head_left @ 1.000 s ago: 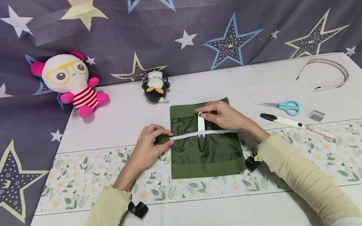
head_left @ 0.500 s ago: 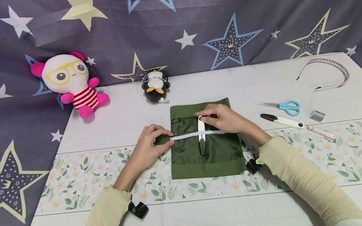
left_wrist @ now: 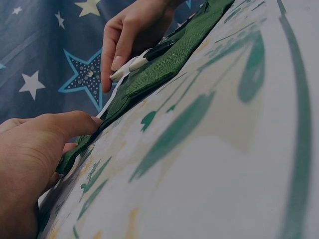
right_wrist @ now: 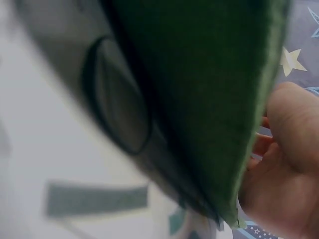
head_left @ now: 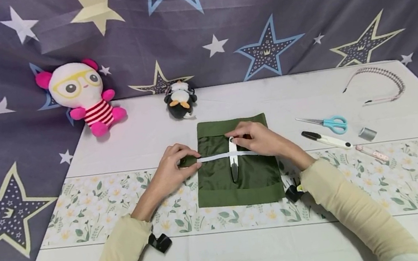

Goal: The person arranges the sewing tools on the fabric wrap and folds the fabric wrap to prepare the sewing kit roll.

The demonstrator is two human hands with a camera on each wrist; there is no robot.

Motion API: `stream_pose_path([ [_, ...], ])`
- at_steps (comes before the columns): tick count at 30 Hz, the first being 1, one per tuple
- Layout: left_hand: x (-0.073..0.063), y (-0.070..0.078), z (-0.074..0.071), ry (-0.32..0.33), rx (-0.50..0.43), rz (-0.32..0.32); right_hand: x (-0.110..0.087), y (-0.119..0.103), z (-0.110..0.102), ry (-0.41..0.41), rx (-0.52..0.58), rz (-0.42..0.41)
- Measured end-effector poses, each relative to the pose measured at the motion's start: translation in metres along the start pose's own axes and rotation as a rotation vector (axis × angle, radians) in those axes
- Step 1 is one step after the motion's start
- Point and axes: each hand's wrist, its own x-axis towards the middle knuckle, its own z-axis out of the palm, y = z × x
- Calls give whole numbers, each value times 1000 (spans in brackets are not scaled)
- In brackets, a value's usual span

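A dark green cloth panel (head_left: 223,198) lies flat with a white elastic band (head_left: 215,157) across its middle. White thread snips (head_left: 232,146) with a black tip pass under that band, tip toward the person. At their upper end, my right hand (head_left: 260,138) pinches them between thumb and fingers. My left hand (head_left: 171,167) grips the panel's left edge beside the band's end. The left wrist view shows the left thumb on top of the green cloth (left_wrist: 159,69). In the right wrist view, cloth hides part of the right hand (right_wrist: 284,164).
To the right lie blue-handled scissors (head_left: 334,124), second white-and-black snips (head_left: 328,139), a grey thread spool (head_left: 367,134), a small pink stick-like item (head_left: 372,154) and a headband (head_left: 391,76). A panda plush (head_left: 97,113) and a penguin plush (head_left: 180,101) sit at the back.
The right hand has moved slightly toward the person, sliding the snips further down through the band. My left hand stays in place at the panel's edge.
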Motion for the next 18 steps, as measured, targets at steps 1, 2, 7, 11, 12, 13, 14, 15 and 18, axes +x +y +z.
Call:
stream_pose_path([
  [1,0,0,0,0,0,1,0,0,0,-4,-3,1],
  [2,0,0,0,0,0,3,-1,-1,0,-9,-4,2],
  [7,0,0,0,2,0,7,-3,-1,0,-21,-29,-7],
  [11,0,0,1,3,0,6,-4,-2,1,-28,-43,-21],
  [12,0,0,1,4,1,6,-4,-2,2,-29,-43,-25],
  [13,0,0,1,4,1,6,-4,-2,2,-30,-45,-28],
  [14,0,0,1,4,2,5,-5,-2,2,-32,-45,-30],
  [15,0,0,1,4,4,5,-5,-2,3,-32,-44,-33],
  [18,0,0,1,6,6,4,-6,-2,4,-39,-44,-45],
])
